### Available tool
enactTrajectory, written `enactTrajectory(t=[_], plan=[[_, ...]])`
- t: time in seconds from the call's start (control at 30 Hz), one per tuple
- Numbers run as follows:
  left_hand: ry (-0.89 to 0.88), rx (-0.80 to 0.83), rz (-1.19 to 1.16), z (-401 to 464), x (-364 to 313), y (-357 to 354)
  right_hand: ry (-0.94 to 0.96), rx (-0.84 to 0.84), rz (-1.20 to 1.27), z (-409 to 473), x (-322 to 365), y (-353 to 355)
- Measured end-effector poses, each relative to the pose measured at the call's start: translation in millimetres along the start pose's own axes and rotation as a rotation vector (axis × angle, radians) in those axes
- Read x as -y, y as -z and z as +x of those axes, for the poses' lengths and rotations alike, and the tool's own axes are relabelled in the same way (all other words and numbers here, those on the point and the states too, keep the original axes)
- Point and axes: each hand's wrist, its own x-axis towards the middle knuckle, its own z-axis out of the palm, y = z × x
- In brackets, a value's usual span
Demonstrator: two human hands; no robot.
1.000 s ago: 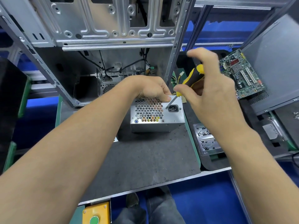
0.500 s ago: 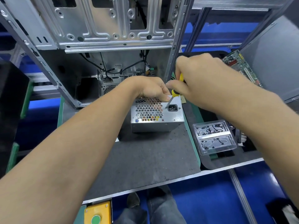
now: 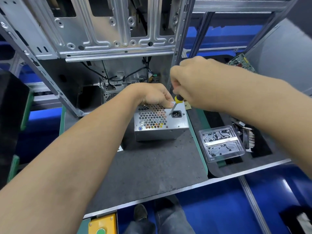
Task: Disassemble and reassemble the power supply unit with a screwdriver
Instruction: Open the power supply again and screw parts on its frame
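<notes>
head view, looking down at a counter point(image 3: 152, 166) covered by a dark grey mat with a green edge. psu point(image 3: 161, 123) stands on the mat near its far right corner, silver box, honeycomb vent face and black power socket facing up toward the camera.

left hand point(image 3: 152, 96) rests on the psu's far top edge, grip curled over it, holding the box steady. right hand point(image 3: 194, 85) has its grip wrapped round the screwdriver point(image 3: 177, 102); only the yellow-black lower handle and the shaft show below the fist. shaft tilts down-left, tip touching the vent face just left of the socket, at what looks like a screw, too small to be sure.

behind the psu: an open metal pc chassis point(image 3: 108, 31), bare steel with stamped holes, black cables hanging inside. right of the mat: a clear plastic tray point(image 3: 221, 144) with two compartments holding small parts, on black foam. just right of it a finned heatsink point(image 3: 249, 137) in a foam cutout. green circuit board point(image 3: 239, 62) far right, partly behind the right arm. grey panel point(image 3: 287, 56) leans at far right.

floor point(image 3: 219, 208) is glossy blue. yellow box point(image 3: 103, 223) with a green button at the counter's near edge. person's legs and shoes visible under the counter.
</notes>
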Motion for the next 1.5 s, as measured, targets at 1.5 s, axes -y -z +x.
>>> enactTrajectory(t=[1.5], plan=[[0.075,-0.065,-0.087,4,11,5,0.039,0.177,0.052,40,-5,22]])
